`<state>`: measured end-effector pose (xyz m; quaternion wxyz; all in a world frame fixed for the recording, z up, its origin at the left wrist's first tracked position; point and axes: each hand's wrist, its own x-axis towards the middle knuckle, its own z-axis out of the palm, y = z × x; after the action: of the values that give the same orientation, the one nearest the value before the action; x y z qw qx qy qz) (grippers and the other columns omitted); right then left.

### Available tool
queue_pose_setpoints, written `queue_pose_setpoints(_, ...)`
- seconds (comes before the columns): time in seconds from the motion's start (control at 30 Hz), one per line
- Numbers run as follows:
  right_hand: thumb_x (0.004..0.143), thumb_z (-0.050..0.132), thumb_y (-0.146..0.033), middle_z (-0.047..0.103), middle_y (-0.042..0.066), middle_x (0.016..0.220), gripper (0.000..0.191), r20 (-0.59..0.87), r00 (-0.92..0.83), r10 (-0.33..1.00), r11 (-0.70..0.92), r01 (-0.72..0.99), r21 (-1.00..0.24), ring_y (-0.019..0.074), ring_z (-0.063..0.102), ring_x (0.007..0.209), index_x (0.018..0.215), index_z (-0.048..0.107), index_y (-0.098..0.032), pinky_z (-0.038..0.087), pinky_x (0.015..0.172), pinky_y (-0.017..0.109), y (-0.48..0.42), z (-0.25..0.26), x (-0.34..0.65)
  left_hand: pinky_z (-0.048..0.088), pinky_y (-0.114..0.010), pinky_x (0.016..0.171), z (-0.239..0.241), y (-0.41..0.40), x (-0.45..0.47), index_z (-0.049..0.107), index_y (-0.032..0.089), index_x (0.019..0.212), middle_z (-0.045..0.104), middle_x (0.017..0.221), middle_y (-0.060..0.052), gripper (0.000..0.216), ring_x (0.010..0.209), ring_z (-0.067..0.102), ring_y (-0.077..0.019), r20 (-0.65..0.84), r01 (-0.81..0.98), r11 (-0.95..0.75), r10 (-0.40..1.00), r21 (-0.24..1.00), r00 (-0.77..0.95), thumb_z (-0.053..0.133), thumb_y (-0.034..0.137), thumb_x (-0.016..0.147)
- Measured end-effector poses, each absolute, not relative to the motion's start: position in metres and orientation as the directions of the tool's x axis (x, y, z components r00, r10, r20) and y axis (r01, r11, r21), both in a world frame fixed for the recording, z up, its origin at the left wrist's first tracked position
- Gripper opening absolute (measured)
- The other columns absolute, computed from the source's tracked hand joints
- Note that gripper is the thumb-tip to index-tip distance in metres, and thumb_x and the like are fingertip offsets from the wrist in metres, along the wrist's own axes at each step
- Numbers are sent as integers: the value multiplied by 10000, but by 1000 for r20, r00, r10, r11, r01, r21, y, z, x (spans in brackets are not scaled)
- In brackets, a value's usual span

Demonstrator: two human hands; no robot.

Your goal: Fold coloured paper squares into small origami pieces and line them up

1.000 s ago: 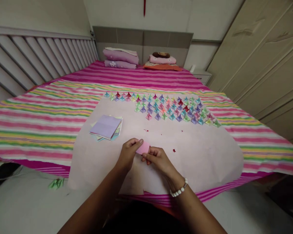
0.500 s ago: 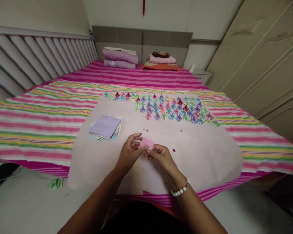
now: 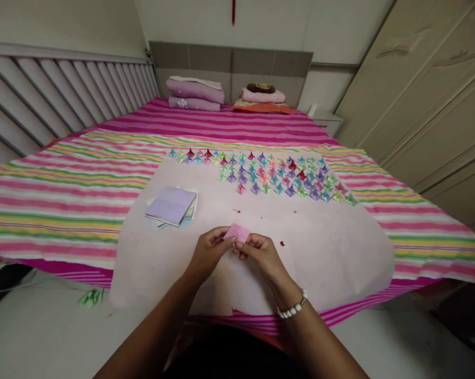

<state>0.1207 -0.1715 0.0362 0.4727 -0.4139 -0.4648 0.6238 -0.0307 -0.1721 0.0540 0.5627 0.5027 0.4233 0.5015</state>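
Observation:
My left hand and my right hand meet over a pale pink sheet spread on the bed. Both pinch a small folded pink paper between fingertips, its upper edge sticking up above my fingers. A white bead bracelet circles my right wrist. A stack of coloured square papers, lilac on top, lies to the left of my hands. Several small folded paper shapes in many colours stand in rows farther back on the sheet.
The bed has a pink, yellow and green striped cover. Folded pillows lie by the headboard. A slatted rail runs along the left, wardrobe doors along the right. A green paper scrap lies on the floor.
The pink paper has been turned and raised a little between my fingers; my left fingers have closed onto its left edge. My hands stay in the same spot.

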Motion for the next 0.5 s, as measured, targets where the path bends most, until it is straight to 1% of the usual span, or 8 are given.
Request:
queue_pose_setpoints(0.07, 652, 787, -393, 630, -11, 555, 271, -58, -194, 979, -96, -194, -976, 101, 521, 499, 613, 635, -171, 407, 515, 236, -172, 36, 121, 490, -247, 685, 55, -173, -31, 711, 138, 884, 695, 751, -13, 254, 704, 608, -133, 8, -132, 7, 993, 991, 118, 738, 304, 694)
queue_pose_setpoints(0.13, 635, 803, -363, 606, -33, 573, 249, -30, -155, 987, -64, -223, -973, 95, 504, 494, 728, 664, -178, 399, 504, 233, -171, 36, 121, 481, -240, 675, 56, -173, -31, 718, 140, 872, 688, 734, -11, 257, 699, 599, -128, -4, -129, 17, 995, 991, 100, 746, 312, 683)
queue_pose_setpoints(0.17, 622, 813, -343, 606, -40, 609, 284, -17, -129, 991, -49, -250, -967, 91, 502, 498, 815, 674, -187, 401, 504, 233, -171, 35, 121, 476, -235, 665, 57, -173, -32, 720, 141, 863, 682, 720, -9, 257, 688, 591, -124, -8, -126, 19, 996, 992, 94, 751, 316, 677)
queue_pose_setpoints(0.23, 606, 825, -305, 613, -45, 704, 415, -3, -84, 996, -28, -303, -952, 83, 511, 515, 978, 664, -217, 416, 520, 234, -170, 34, 121, 464, -225, 633, 59, -174, -32, 723, 142, 845, 663, 681, -1, 260, 646, 566, -110, -19, -117, 29, 996, 993, 88, 757, 329, 668)
queue_pose_setpoints(0.3, 611, 823, -284, 609, -40, 757, 493, -3, -74, 997, -27, -319, -947, 92, 544, 566, 1070, 646, -242, 443, 568, 246, -170, 33, 121, 450, -216, 601, 62, -175, -33, 722, 143, 827, 645, 654, 6, 265, 610, 543, -99, -28, -105, 37, 996, 994, 84, 766, 341, 656)
queue_pose_setpoints(0.4, 626, 815, -276, 617, -11, 816, 499, 36, -60, 998, 21, -246, -969, 133, 589, 700, 1099, 659, -253, 472, 668, 283, -169, 31, 122, 434, -208, 570, 68, -176, -33, 718, 149, 818, 615, 610, 19, 267, 575, 516, -90, -40, -85, 47, 996, 995, 82, 768, 352, 651)
queue_pose_setpoints(0.5, 648, 796, -284, 617, 1, 833, 443, 116, 3, 993, 115, -145, -983, 144, 571, 724, 1078, 690, -260, 467, 695, 303, -169, 32, 124, 426, -207, 553, 70, -177, -34, 716, 155, 813, 587, 573, 30, 242, 546, 491, -84, -45, -58, 51, 994, 997, 100, 748, 349, 673)
